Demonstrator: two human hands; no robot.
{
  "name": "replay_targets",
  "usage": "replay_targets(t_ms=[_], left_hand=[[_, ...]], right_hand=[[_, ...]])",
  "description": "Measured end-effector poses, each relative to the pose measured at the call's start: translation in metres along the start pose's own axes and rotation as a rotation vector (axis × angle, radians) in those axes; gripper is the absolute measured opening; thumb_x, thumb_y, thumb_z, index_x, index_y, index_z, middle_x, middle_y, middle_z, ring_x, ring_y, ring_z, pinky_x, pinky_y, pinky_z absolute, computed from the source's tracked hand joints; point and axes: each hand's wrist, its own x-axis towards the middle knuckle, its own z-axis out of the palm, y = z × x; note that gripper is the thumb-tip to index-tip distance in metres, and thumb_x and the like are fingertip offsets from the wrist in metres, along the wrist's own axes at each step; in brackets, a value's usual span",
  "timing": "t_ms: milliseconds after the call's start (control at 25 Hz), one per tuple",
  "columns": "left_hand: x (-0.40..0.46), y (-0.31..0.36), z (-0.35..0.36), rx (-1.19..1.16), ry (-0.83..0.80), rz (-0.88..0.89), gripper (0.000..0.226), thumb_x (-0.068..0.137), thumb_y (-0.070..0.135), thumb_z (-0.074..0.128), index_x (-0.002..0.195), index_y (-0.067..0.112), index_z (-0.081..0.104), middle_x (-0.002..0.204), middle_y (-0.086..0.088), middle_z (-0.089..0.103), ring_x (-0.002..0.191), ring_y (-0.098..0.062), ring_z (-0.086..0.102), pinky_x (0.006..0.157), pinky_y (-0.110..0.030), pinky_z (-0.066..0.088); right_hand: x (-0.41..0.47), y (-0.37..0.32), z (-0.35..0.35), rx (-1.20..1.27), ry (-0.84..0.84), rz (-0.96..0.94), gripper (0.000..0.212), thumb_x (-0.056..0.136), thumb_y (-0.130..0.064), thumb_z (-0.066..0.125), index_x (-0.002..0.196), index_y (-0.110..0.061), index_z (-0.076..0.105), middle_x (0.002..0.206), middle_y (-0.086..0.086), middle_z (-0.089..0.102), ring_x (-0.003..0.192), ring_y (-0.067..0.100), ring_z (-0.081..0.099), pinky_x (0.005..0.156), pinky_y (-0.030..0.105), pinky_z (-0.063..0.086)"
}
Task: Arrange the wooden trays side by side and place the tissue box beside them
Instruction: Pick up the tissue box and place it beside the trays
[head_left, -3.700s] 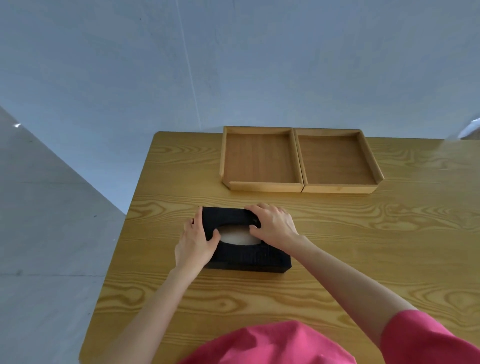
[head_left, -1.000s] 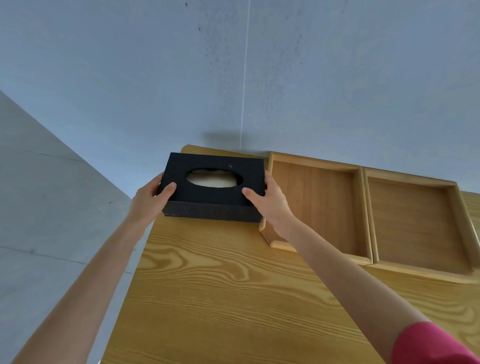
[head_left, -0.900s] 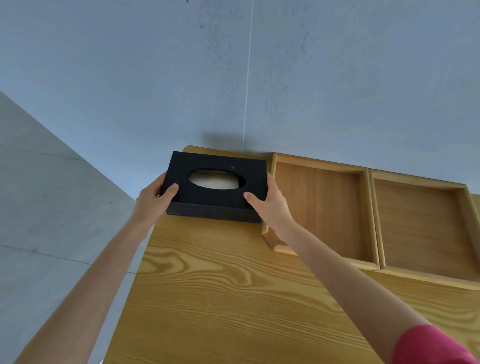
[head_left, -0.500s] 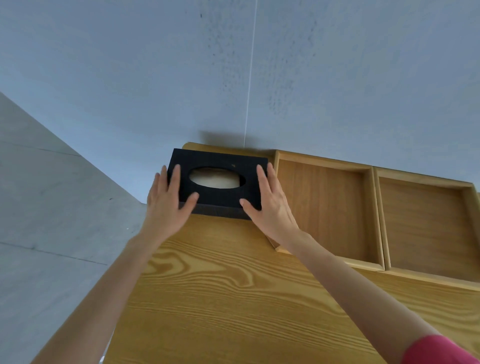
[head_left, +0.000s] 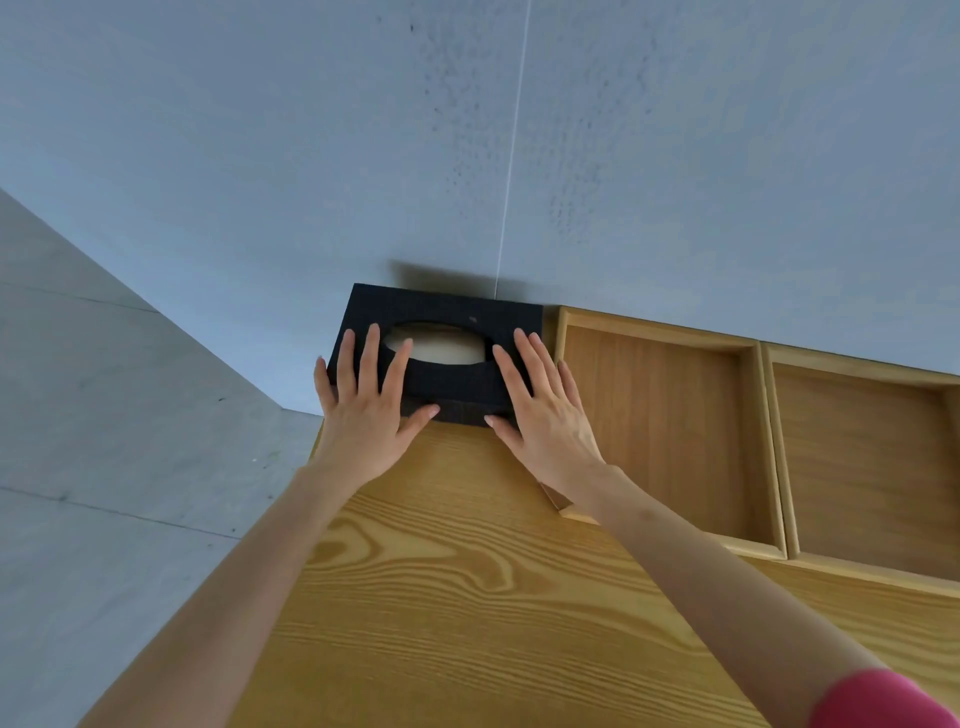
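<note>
Black tissue box (head_left: 447, 353) at the far left corner of the wooden worktop (head_left: 467, 597), hard against the grey wall (head_left: 519, 156), just beside the left of two wooden trays. Left hand (head_left: 366, 410) and right hand (head_left: 543, 410) both open and flat, fingers spread across the box's top on either side of its oval opening, thumbs at its near edge, gripping nothing. Pale tissue visible through the oval between the two hands. Left tray (head_left: 665, 415) and right tray (head_left: 862, 457) side by side along the wall, inner walls touching, both bare inside; right tray cut off by the picture's edge. Right wrist and forearm across the near left corner of the left tray, hiding part of its rim. Pink sleeve (head_left: 883, 701) at bottom right. Grey floor (head_left: 104, 467) beyond the worktop's left edge. Thin vertical seam in the wall above the box.
</note>
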Motion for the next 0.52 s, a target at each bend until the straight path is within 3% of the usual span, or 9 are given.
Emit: replay_targets(t_ms=[520], left_hand=[[0.037,-0.004,0.001,0.008,-0.021,-0.008,0.077,0.082,0.057,0.040,0.144,0.022,0.010,0.155,-0.013,-0.002,0.141,-0.033,-0.009,0.110,-0.059,-0.001]], right_hand=[[0.028,0.012,-0.003,-0.064,-0.010,0.001,0.072,0.089,-0.035,0.051,0.144,-0.017,0.007,0.155,0.010,0.005,0.143,0.025,-0.001,0.115,0.044,0.006]])
